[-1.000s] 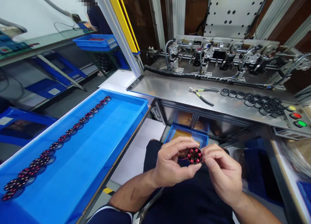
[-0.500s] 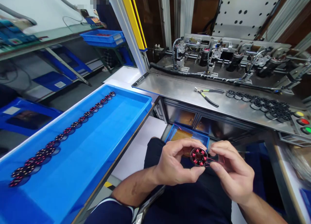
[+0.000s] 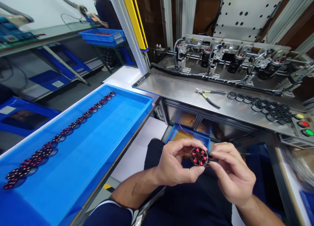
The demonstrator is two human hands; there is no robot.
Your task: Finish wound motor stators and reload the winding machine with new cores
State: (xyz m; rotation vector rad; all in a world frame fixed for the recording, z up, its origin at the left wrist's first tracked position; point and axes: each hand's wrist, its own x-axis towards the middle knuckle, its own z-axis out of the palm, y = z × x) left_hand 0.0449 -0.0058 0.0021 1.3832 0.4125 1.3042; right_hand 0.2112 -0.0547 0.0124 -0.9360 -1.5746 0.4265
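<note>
Above my lap I hold a small round stator (image 3: 198, 156), black with red copper windings around a central hole. My left hand (image 3: 175, 163) pinches its left rim between thumb and fingers. My right hand (image 3: 232, 175) is closed at its right edge, fingertips pinching thin wire ends that stick out from the stator. A long row of several similar wound stators (image 3: 57, 139) lies along the left side of a big blue tray (image 3: 98, 147) to my left.
A steel bench (image 3: 181, 92) ahead carries green-handled pliers (image 3: 208, 97), a cluster of black unwound stators (image 3: 267, 106), and yellow, red and green buttons (image 3: 304, 124). A small blue bin (image 3: 187, 136) sits under the bench. Machinery stands behind; another person stands far left.
The stator stays between both hands, slightly turned; my right fingers have shifted closer along the wire at its right edge. The view has drifted a little.
</note>
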